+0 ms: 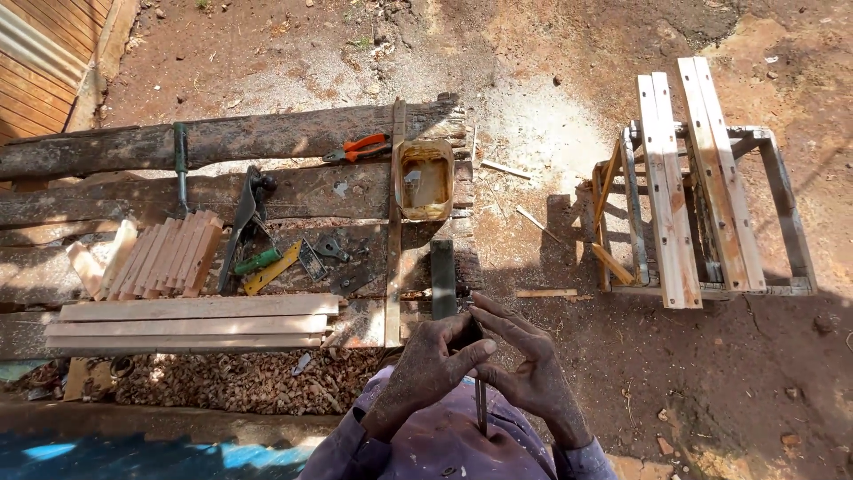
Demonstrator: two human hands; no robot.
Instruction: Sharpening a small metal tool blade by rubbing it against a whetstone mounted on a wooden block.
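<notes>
Dusty left hand (425,369) and right hand (526,360) pinch together on a thin metal rod (481,404), held close for control, beside the plank workbench (267,191).

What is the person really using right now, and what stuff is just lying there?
In use:
- left hand and right hand, together gripping a thin dark metal tool close to the body

Just lying about:
- orange-handled pliers
- rusty tin
- stack of wood strips
- green-handled tool
- wooden frame on the ground
</notes>
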